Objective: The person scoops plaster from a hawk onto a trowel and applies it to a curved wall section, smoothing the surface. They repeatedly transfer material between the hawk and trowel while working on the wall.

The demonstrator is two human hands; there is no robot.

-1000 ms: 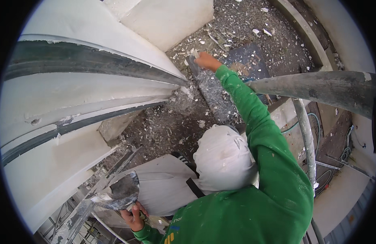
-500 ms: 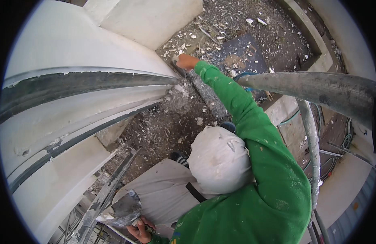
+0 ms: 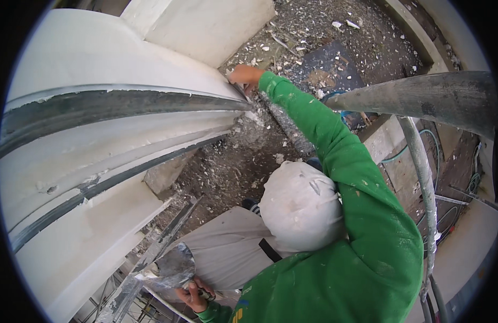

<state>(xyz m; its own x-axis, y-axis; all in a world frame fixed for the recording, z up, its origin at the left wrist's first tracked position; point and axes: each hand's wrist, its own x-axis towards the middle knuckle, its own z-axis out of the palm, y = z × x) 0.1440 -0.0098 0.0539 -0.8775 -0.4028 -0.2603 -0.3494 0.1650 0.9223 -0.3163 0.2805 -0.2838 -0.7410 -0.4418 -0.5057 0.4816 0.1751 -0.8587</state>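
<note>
The steel trowel (image 3: 178, 265) has a broad dark-grey blade, its face smeared and dulled, with pale plaster (image 3: 148, 272) caught along the far left edge. It sits low and to the left, beside the thigh of the pale trousers (image 3: 222, 245), and the left hand (image 3: 193, 294) is clamped on its handle. Up front, the right hand (image 3: 245, 75), somewhat blurred, is closed around a flat grey tool (image 3: 239, 88), mostly hidden by the fingers, near the foot of the white wall (image 3: 103, 51).

Long dark bands (image 3: 119, 100) run along that wall, their edges flecked with white. The brown ground (image 3: 235, 161) is littered with pale chips and grit, and a dark board (image 3: 327, 67) lies there with a tan patch on it. A pale block (image 3: 208, 27) stands at the top. On the right, a thick grey pole (image 3: 421, 97) crosses above a thinner, spattered pole (image 3: 419, 161), with a green hose (image 3: 436, 142) looping behind. Plaster also dots the green sleeve (image 3: 335, 140). A blue curved object (image 3: 329, 97) shows beside the thick pole's end; whether it is a container cannot be told.
</note>
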